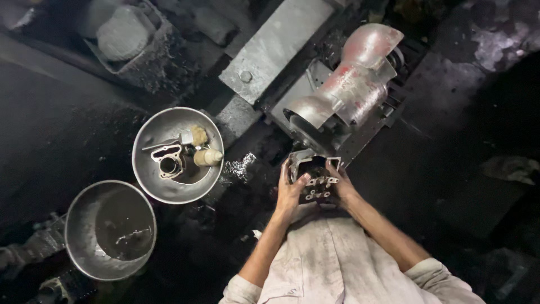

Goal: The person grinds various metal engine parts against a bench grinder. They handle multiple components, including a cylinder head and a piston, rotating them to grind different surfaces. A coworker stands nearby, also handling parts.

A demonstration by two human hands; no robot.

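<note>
My left hand (289, 194): it grips the left side of a metal engine part (314, 177), thumb up on its edge, fingers curled under.
My right hand (342, 188): it grips the right side of the same part, fingers wrapped round it.
Metal engine part: grey and dark, with a big black hole in the middle and small holes along the bottom. I hold it up in front of my chest, just below the machine.
Machine (349, 84): a big silver curved cover with red smudges, sitting on a dark block. The part I hold is right at its lower end; I cannot tell if they touch.
Near bowl (109, 229): round, shiny metal, left of me and low down, with dark liquid inside.
Far bowl (177, 155): round, shiny metal, between the near bowl and the machine. Inside lie a flat grey gasket shape (169, 160) with a ring hole, a small tan bottle (207, 157) on its side, and a tan lump.
Labels or signs: I cannot see any I can make out.
Floor (439, 186): black and greasy, with shiny metal bits by the far bowl.
</note>
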